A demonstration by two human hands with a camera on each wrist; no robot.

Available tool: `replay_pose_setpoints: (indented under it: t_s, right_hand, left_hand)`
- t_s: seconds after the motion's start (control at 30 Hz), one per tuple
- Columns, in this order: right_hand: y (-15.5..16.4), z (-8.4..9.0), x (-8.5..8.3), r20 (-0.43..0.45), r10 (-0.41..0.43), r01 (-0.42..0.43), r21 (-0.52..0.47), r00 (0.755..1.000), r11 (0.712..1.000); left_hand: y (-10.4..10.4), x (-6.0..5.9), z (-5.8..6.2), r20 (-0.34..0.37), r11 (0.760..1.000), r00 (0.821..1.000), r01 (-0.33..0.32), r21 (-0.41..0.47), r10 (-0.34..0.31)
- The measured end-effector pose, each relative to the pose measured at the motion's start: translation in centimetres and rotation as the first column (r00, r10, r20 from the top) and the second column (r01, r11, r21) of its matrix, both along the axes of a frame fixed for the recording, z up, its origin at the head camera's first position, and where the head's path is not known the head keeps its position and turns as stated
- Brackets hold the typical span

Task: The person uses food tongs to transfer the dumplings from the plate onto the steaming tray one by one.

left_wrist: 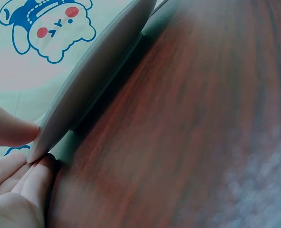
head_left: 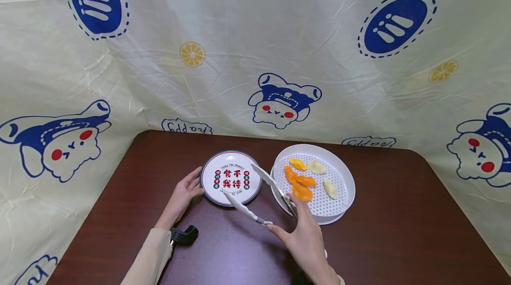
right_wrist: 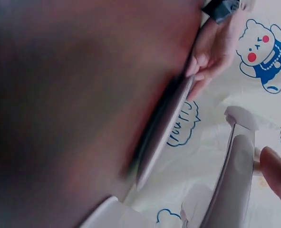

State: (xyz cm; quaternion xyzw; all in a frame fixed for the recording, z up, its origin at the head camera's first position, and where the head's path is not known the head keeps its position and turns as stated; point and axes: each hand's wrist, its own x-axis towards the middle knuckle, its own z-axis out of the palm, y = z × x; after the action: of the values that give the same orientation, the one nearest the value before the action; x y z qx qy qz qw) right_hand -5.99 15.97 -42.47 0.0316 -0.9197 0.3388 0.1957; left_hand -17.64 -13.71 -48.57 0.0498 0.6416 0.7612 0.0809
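My left hand pinches the left rim of a round white plate with a dark rim and red and blue lettering. In the left wrist view the thumb lies on one face of the plate and the fingers lie behind the other, close to the table. My right hand holds a pair of white tongs, their arms spread apart with nothing between the tips. The tongs' tips overlap the plate in the head view. Right of the plate stands a round white perforated tray.
Several orange food pieces and a few pale ones lie in the tray. A white base shows under the tray's near edge. The brown table meets a white printed cloth hung behind it.
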Motion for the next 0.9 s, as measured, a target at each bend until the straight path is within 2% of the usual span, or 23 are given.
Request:
replay_pose_setpoints:
  t_s: [0.17, 0.37, 0.7, 0.9]
  right_hand:
    - [-0.7, -1.1, 0.5, 0.023, -0.017, 0.018, -0.038, 1.0, 0.999]
    - [-1.2, -2.1, 0.8, 0.05, -0.041, 0.043, -0.04, 0.998, 0.998]
    - [-1.5, -2.2, 0.7, 0.155, -0.062, 0.062, 0.0, 0.986, 0.998]
    - [-1.7, -2.4, 0.8, 0.189, -0.067, 0.06, 0.038, 0.98, 0.997]
  left_hand:
    - [0.0, 0.0, -0.1, 0.01, 1.0, 1.0, -0.001, 0.004, 0.001]
    - [-0.1, -0.1, -0.1, 0.024, 1.0, 1.0, 0.004, -0.008, -0.004]
    - [0.0, -0.2, -0.2, 0.012, 1.0, 1.0, 0.008, -0.001, -0.008]
    - [-0.1, -0.1, -0.4, 0.011, 1.0, 1.0, 0.011, 0.007, -0.011]
